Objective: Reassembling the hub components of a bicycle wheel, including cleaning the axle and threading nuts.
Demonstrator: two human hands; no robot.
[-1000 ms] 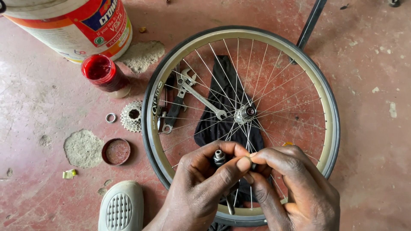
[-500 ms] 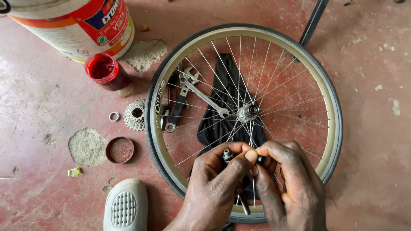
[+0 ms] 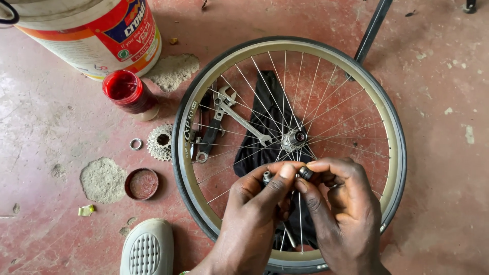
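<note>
Step in hand, as judged: fitting small hub parts by fingertip. Left hand (image 3: 254, 214) pinches a small metal axle piece (image 3: 267, 176); right hand (image 3: 341, 214) pinches a dark nut (image 3: 305, 173). Both are held just above the bicycle wheel (image 3: 392, 153), below its hub (image 3: 294, 138). Next move likely needs careful thread alignment.

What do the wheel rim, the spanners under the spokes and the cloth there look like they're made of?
Wheel rim: probably painted or anodised metal, a dull cream-gold band with a black rubber-looking tyre around it. Adjustable spanner: bare steel by its bright silver sheen; the second spanner beside it looks darker, perhaps coated at the handle. Black cloth: soft fabric, matt, lying in folds on the red floor.
</note>
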